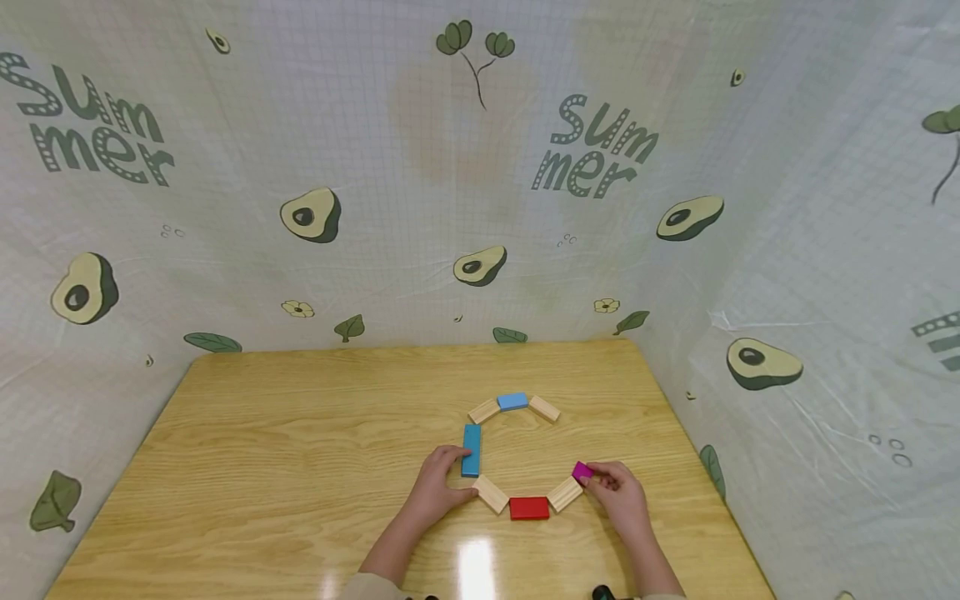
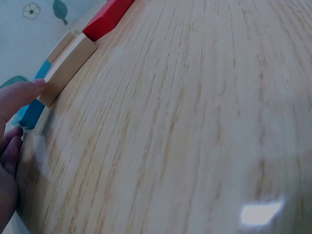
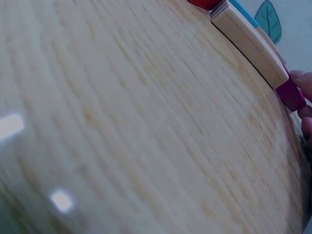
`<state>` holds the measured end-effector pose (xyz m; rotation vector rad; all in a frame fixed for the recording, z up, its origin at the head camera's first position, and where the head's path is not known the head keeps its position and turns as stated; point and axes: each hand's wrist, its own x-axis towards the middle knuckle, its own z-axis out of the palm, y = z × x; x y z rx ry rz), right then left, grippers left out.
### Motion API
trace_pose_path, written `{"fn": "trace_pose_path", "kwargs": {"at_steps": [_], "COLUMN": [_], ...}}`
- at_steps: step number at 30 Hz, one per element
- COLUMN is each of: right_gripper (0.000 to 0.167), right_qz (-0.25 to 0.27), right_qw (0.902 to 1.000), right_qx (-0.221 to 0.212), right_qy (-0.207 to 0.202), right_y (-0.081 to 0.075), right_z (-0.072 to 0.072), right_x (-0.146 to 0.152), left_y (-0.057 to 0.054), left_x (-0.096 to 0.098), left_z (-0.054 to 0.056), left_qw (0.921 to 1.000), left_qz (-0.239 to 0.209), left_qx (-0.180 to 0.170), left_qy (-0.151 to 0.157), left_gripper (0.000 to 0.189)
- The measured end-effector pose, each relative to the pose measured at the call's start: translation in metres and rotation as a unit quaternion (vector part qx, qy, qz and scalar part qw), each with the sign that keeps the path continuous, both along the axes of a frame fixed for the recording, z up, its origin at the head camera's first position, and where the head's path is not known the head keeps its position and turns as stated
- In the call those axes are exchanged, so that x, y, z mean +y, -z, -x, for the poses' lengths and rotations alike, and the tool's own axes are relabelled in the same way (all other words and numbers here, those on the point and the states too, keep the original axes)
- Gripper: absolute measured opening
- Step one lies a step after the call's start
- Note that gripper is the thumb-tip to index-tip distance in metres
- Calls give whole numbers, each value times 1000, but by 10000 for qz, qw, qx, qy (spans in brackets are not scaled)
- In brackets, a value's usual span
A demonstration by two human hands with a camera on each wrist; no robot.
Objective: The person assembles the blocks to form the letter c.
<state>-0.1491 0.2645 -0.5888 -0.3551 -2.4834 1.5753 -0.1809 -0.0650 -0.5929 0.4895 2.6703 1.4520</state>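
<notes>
Several blocks lie on the table in an incomplete ring. In the head view my right hand (image 1: 618, 493) pinches a small magenta block (image 1: 582, 472) at the end of a plain wooden block (image 1: 566, 495). The right wrist view shows the magenta block (image 3: 291, 95) right against that block's end. My left hand (image 1: 438, 487) is at the ring's left side, its fingers resting at the long blue block (image 1: 471, 451). The left thumb touches the near-left wooden block (image 1: 491, 494). Between the two near wooden blocks lies a red block (image 1: 529, 508).
At the far side, a light blue block (image 1: 513, 402) sits between two wooden blocks, one on its left (image 1: 484, 411) and one on its right (image 1: 544, 408). A gap separates the far-right block from the magenta one. A printed curtain (image 1: 405, 167) hangs behind the wooden table (image 1: 300, 450).
</notes>
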Motion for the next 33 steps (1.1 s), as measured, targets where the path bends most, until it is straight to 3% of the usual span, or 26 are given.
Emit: {"fn": "trace_pose_path", "kwargs": {"at_steps": [33], "right_gripper": [24], "right_qz": [-153], "right_qw": [9998], "right_qx": [132], "right_qy": [-55], "right_y": [3], "right_z": [0], "right_x": [1], "left_y": [4], "left_x": [0], "left_z": [1], "left_qw": [10000], "left_qz": [-52], "left_qx": [-22], "left_qy": [-18], "left_gripper": [62]}}
